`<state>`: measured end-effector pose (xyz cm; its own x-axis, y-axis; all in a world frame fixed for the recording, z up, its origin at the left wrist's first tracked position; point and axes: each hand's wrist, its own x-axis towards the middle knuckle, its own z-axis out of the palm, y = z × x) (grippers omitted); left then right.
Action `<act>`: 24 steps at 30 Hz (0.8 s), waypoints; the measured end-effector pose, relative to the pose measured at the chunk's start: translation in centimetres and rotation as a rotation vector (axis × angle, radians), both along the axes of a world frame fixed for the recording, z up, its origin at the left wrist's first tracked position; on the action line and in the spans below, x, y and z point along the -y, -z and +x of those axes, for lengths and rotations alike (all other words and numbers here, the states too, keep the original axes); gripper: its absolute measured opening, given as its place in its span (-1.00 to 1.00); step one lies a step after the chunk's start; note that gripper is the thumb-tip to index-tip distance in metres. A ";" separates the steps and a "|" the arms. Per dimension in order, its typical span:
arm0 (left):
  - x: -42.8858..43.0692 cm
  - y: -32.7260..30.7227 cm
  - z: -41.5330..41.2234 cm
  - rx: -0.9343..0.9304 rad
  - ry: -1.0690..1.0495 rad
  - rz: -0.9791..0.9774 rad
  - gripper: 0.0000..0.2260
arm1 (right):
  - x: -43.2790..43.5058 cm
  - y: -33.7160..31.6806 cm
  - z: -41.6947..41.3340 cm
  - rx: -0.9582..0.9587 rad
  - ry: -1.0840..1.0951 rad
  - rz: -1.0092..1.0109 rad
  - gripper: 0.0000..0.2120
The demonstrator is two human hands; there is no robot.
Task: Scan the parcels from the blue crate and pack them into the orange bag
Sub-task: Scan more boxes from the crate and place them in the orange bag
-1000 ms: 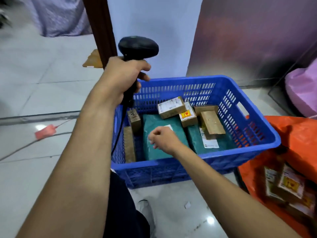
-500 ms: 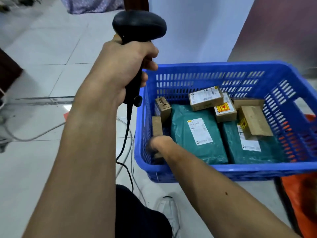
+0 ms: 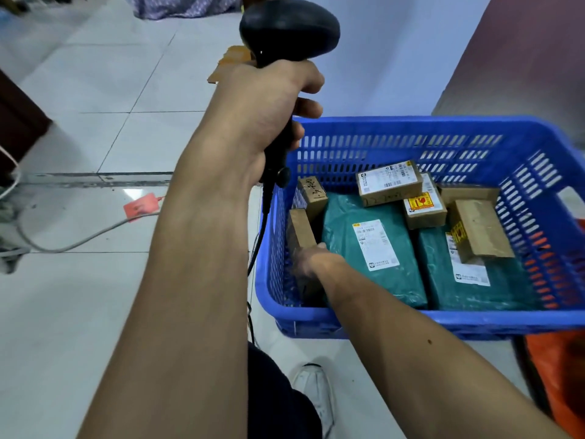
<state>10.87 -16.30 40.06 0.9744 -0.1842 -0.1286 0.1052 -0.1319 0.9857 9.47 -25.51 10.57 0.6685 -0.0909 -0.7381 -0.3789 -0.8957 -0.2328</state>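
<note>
The left hand [image 3: 269, 112] grips the scanner [image 3: 288, 30] over the crate [image 3: 474, 321]'s far-left corner. The blurred right hand [image 3: 311, 261] is at a narrow brown box [image 3: 299, 229], wedged between the left wall and a green parcel [image 3: 373, 248] in the near-left corner. Whether it grips cannot be told. The bag [image 3: 560, 375] sits off the near-right corner.

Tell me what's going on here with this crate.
A person's left hand grips a black scanner held up beside the blue crate. The right hand is down in the crate's near left corner at a narrow brown box next to a green mailer; blur hides whether it grips it. More boxes and another mailer lie in the crate. The orange bag shows at the lower right.
</note>
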 end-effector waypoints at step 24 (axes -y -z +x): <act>5.6 0.9 -3.3 0.095 -0.077 -0.150 -0.93 | 13.6 -20.0 -19.2 0.823 0.489 0.435 -0.70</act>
